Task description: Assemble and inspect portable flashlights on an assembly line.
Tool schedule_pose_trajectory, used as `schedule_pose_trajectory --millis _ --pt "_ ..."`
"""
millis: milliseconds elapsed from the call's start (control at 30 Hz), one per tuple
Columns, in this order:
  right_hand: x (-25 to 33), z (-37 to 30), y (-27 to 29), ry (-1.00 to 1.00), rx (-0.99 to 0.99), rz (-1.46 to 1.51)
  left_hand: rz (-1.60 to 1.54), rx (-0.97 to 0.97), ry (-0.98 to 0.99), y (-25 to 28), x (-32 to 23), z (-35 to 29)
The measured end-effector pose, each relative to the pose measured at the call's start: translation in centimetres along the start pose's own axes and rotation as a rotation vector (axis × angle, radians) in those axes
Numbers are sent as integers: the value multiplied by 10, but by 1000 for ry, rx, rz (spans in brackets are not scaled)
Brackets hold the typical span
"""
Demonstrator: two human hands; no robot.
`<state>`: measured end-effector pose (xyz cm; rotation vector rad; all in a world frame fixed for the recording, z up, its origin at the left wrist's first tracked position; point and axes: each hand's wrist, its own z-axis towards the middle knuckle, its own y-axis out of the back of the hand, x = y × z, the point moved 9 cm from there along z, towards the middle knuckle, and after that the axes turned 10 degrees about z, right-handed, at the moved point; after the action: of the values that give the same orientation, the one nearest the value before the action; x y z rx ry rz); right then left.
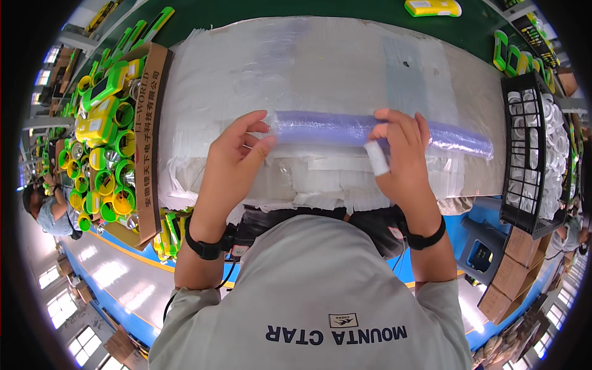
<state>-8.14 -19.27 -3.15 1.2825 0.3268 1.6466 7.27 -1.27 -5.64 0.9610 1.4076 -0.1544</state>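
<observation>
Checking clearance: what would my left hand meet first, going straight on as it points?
Likely the long, shiny purple plastic roll, at its left end; whether your left hand touches is unclear.

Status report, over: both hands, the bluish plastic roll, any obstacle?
Left hand open, by left end of bluish plastic roll. Right hand over roll, grip unclear. Roll lies crosswise; black crate beyond its right end.
</observation>
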Motion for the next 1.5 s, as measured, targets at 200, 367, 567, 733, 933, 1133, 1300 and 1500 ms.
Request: schedule_pose_trajectory --millis 200,367,567,733,933,1133,1300,1500 --pt "6 -27 7 -87 -3 62 -19 71 89 -7 22 1" --pt "6 -21 4 -78 3 -12 -40 -5 -59 -5 11 -4" --pt "4 -25 5 -57 -7 -29 -412 135 241 -9 27 1" --pt "3 -27 1 -78 -19 -69 -437 385 227 -26 27 -11" --pt "-3 -18 0 -92 -39 -102 -393 272 341 -23 41 -18" --pt "1 -18 2 -72 -56 -108 -351 182 307 -30 32 -23" --pt "1 -18 9 -58 -111 -82 -514 140 126 -28 8 -12" --pt "-5 -17 8 -106 -41 -62 -55 -14 -312 -8 -37 -18"
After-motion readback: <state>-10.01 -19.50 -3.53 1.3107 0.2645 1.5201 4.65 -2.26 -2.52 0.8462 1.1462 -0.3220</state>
